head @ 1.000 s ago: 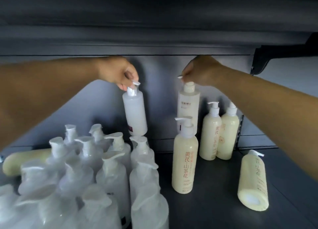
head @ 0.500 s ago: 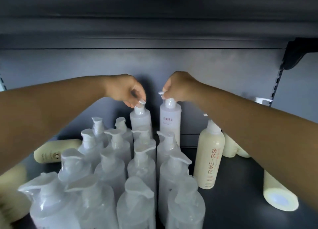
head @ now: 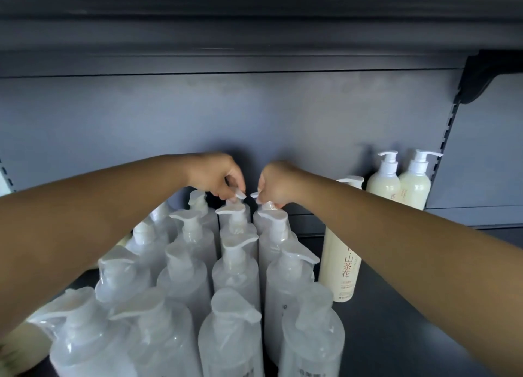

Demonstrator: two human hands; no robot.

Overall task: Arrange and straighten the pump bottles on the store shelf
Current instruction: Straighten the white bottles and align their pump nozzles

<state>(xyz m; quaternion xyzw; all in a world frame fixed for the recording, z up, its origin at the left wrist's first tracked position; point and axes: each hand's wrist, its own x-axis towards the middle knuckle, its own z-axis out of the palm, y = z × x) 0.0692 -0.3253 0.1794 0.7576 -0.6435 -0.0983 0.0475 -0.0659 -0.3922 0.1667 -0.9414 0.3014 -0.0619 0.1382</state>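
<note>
Hands are seating two clear bottles at the shelf's back edge: left hand (head: 216, 178) is pinching one pump head (head: 237, 196), right hand (head: 276, 184) pinching the other pump head (head: 261, 199). Next, releasing calls for care; crowded clear bottles (head: 235, 266) and a cream bottle (head: 341, 263) are hemming them in.

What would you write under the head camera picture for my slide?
Left hand and right hand pinch pump tops of two back-row clear bottles on the shelf.
</note>
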